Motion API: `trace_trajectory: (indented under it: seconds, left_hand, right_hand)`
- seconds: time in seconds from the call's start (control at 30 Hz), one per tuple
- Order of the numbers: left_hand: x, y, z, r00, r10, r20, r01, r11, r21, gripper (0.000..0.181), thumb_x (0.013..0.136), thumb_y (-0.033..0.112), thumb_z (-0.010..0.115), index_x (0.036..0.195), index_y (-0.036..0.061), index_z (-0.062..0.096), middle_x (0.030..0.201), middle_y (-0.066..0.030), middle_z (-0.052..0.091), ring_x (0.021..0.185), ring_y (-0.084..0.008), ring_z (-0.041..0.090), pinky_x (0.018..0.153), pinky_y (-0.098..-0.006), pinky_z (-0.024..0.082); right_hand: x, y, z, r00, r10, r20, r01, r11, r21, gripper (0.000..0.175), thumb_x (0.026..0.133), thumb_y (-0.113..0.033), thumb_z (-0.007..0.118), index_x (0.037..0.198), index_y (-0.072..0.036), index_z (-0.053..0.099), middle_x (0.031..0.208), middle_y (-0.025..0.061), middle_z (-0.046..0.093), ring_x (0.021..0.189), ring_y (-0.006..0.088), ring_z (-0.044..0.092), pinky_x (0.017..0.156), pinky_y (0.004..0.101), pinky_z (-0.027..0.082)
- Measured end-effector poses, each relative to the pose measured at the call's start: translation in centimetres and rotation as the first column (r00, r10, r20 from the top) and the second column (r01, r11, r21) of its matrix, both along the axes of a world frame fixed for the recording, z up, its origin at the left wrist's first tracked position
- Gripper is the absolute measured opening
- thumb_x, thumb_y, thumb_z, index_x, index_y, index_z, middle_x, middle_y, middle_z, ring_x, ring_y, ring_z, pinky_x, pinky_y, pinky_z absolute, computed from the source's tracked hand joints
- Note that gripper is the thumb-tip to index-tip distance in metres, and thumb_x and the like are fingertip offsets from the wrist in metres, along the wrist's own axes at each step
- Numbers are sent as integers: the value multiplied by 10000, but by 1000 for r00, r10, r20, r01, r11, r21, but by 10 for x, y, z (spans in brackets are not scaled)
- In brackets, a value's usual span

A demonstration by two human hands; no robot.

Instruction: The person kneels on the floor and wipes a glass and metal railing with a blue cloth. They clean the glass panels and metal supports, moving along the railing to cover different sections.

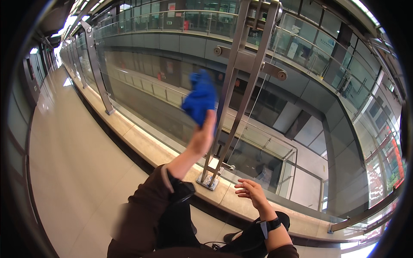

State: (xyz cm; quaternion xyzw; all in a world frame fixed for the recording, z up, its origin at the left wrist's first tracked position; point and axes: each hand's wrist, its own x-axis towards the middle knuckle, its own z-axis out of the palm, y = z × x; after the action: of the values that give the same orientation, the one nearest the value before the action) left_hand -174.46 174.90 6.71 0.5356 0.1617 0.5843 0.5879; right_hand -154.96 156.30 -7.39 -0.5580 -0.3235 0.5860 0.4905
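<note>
My left hand (pixel 204 137), blurred, holds a blue cloth (pixel 200 96) up in front of a glass balustrade panel (pixel 145 93), just left of the twin-bar metal post (pixel 239 71). Whether the cloth touches the glass cannot be told. The cloth hides most of the fingers. Lower down and to the right, my right hand (pixel 251 192) is empty, its fingers apart and slightly bent, over the stone ledge near the foot of the glass. A dark-banded watch (pixel 270 224) is on the right wrist.
A base plate (pixel 208 182) fixes the post to the stone ledge (pixel 167 154). Another metal post (pixel 98 71) stands farther left. Tiled floor (pixel 80 161) runs along the left. A cable (pixel 215 245) lies between my legs. Beyond the glass is a drop to lower levels.
</note>
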Motion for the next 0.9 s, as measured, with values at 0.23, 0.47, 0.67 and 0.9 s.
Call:
trace_trajectory:
  seconds: [0.23, 0.47, 0.67, 0.9]
  left_hand:
    - [30, 26, 121, 981, 130, 145, -177, 906, 385, 389, 1005, 463, 443, 916, 86, 483, 857, 46, 429, 781, -57, 390, 690, -227, 356]
    - [41, 72, 230, 996, -50, 80, -4, 826, 564, 459, 951, 533, 486, 1164, 131, 427, 1101, -35, 352, 1004, -212, 336, 844, -408, 280]
    - [48, 56, 96, 948, 307, 82, -303, 797, 522, 272, 977, 294, 525, 940, 25, 548, 735, -92, 596, 691, -209, 578, 635, -364, 445]
    - [16, 2, -50, 974, 173, -146, -156, 981, 118, 450, 986, 486, 446, 1112, 62, 532, 891, -73, 570, 826, -201, 546, 749, -337, 440]
  right_hand:
    - [6, 0, -15, 979, 110, 169, -112, 994, 0, 368, 975, -209, 518, 1274, 5, 532, 1091, 114, 664, 908, 193, 677, 761, 287, 536]
    - [12, -13, -24, 908, 123, 400, -168, 982, 81, 341, 958, -153, 535, 1247, 27, 558, 1030, 105, 697, 907, 165, 677, 766, 272, 521]
    - [14, -23, -34, 900, 144, 411, -169, 985, 25, 318, 941, -122, 560, 1215, 38, 578, 1013, 118, 696, 898, 167, 676, 743, 272, 522]
    - [9, -18, -35, 893, 220, 392, -217, 975, -53, 326, 948, -135, 544, 1228, 30, 574, 1019, 113, 686, 894, 184, 677, 749, 282, 521]
